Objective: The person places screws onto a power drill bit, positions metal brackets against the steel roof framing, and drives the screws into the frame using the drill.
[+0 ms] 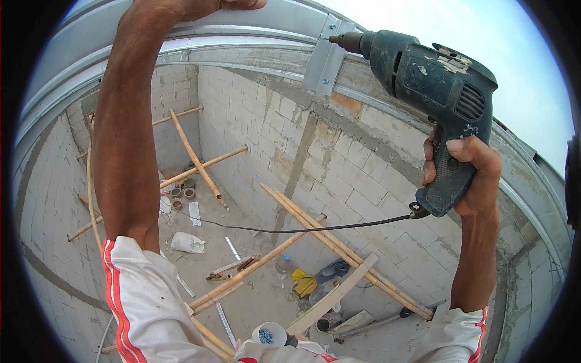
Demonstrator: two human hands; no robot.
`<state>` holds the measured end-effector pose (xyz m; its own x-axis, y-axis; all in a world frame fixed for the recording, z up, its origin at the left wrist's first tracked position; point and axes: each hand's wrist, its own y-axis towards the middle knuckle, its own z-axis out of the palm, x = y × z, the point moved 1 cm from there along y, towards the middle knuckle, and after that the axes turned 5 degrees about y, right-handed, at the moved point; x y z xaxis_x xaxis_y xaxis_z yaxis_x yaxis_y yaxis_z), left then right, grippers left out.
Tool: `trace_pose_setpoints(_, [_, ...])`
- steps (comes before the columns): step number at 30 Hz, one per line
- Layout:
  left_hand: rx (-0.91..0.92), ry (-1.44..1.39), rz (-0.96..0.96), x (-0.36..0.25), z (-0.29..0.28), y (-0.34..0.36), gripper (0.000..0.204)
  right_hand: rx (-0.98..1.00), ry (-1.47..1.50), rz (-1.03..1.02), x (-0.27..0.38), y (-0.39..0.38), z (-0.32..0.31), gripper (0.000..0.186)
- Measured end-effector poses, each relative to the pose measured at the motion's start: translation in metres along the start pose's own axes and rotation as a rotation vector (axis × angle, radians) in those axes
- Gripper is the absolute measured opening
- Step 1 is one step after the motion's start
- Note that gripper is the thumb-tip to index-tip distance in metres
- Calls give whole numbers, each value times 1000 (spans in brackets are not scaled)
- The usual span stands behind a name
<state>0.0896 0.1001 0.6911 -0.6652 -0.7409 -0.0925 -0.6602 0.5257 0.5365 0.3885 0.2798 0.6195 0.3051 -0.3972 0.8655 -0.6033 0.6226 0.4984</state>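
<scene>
My right hand (469,160) is wrapped around the pistol grip of a worn dark-green power drill (433,75). The drill points left, its socket-like bit (342,40) at a screw near the top of a metal bracket (324,63). More screws show on the bracket, which joins the steel beam. My left arm reaches up to the curved-looking metal beam (254,31). My left hand (181,7) lies against its upper part, one finger stretched along it; the frame's top edge cuts off the rest. A black cord (315,230) hangs from the drill's grip.
Below is a room of pale block walls (363,163). Bamboo poles (345,254) cross it as scaffolding, with a wooden plank (336,293). A white cup of screws (268,334) is close below me. A yellow cloth-like item (304,283), buckets and a white bag (187,242) lie on the floor.
</scene>
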Motion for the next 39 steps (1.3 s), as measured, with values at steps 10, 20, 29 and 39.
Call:
trace_pose_setpoints(10, [50,69,34,8,-1,10,60,7,-39,-11,2,0,2,40])
trace_pose_setpoints(20, [-10,112,172,15,-2,10,54,47,-120,-28,-1,2,0,47])
trace_pose_setpoints(29, [1,86,70,5,-7,2,59,15,33,0,-1,1,1,37])
trace_pose_setpoints(39, [48,33,147,8,1,15,68,4,23,32,-7,0,-2,39])
